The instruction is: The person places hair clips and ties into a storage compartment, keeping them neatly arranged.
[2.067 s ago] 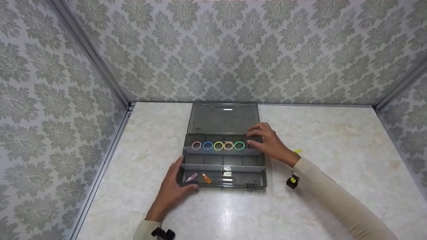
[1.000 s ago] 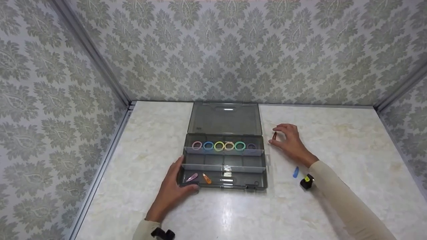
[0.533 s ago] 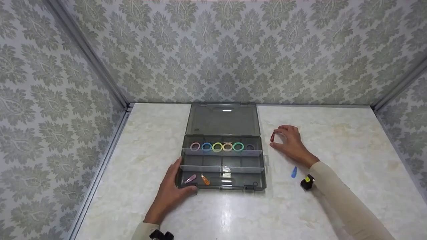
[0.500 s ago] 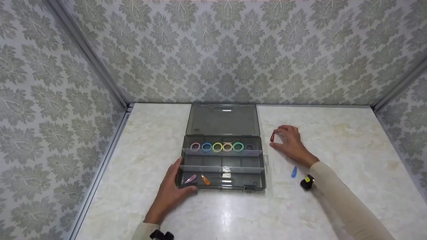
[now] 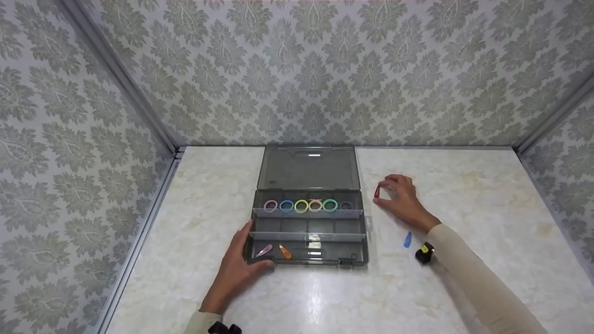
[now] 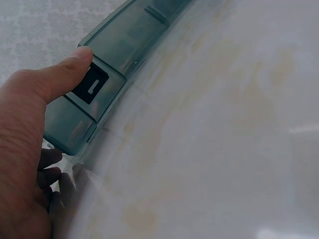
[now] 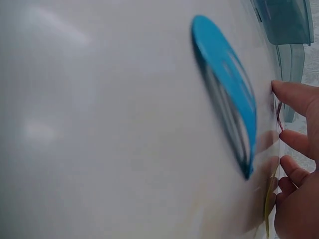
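Note:
A grey translucent organizer box [image 5: 308,225] lies with its lid [image 5: 308,167] laid back. My left hand [image 5: 234,264] holds its front left corner, thumb along the front edge by the dark latch [image 6: 90,83]. To the right of the box, my right hand [image 5: 401,199] pinches a red snap hair clip [image 5: 377,191] between thumb and fingertip, low over the table. A blue hair clip [image 7: 224,74] lies nearer the right wrist. Beneath the right hand a yellow clip [image 7: 269,204] shows in the right wrist view; the head view hides it.
Several coloured hair ties, among them a green one [image 5: 330,205] and a dark purple one [image 5: 346,207], line the box's back row. A pink clip [image 5: 264,250] and an orange clip [image 5: 285,251] lie in the front row. Patterned walls surround the marbled table [image 5: 464,208].
My right hand has left the box's back right corner, where a purple hair tie now shows, and moved right to the red clip. The left hand stays at the box.

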A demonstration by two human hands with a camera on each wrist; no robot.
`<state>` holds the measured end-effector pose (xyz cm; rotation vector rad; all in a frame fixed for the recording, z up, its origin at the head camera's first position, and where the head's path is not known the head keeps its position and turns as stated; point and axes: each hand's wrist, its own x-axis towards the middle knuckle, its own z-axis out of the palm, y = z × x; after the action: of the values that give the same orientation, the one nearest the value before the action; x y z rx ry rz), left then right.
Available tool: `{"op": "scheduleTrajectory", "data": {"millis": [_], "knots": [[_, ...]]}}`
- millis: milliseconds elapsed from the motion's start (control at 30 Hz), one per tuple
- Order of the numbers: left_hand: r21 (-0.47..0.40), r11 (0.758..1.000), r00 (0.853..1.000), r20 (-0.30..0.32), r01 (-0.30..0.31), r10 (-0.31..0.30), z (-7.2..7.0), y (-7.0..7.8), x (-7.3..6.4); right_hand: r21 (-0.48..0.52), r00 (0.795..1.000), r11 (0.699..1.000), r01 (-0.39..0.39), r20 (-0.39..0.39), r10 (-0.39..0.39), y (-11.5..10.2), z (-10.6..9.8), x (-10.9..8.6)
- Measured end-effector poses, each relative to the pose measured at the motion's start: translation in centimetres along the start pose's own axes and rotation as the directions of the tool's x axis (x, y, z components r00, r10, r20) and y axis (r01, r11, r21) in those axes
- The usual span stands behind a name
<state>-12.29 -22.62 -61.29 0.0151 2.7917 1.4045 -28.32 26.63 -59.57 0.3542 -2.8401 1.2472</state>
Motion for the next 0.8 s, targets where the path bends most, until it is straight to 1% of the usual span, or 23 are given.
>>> {"op": "scheduleTrajectory", "data": {"millis": [333, 533, 600, 700, 800], "knots": [[0.007, 1.000, 1.000, 0.004, 0.012, -0.012, -0.04, -0.01, 0.07, -0.006, 1.000, 1.000, -0.014, -0.008, 0.014, -0.04, 0.14, 0.13], [-0.005, 1.000, 1.000, -0.002, -0.027, 0.027, -0.09, -0.32, 0.11, -0.013, 0.999, 0.999, 0.036, -0.015, -0.036, -0.24, 0.08, -0.12], [-0.010, 1.000, 1.000, 0.000, -0.028, 0.028, -0.13, -0.34, 0.12, -0.019, 0.999, 0.999, 0.048, -0.016, -0.048, -0.31, 0.05, -0.08], [-0.014, 1.000, 1.000, 0.006, -0.016, 0.016, -0.14, -0.34, 0.11, -0.038, 0.999, 0.998, 0.046, -0.005, -0.046, -0.40, -0.02, 0.03], [-0.010, 1.000, 1.000, 0.010, -0.011, 0.011, -0.14, -0.30, 0.11, -0.053, 0.999, 0.998, 0.034, 0.022, -0.032, -0.65, -0.24, 0.20]]}}
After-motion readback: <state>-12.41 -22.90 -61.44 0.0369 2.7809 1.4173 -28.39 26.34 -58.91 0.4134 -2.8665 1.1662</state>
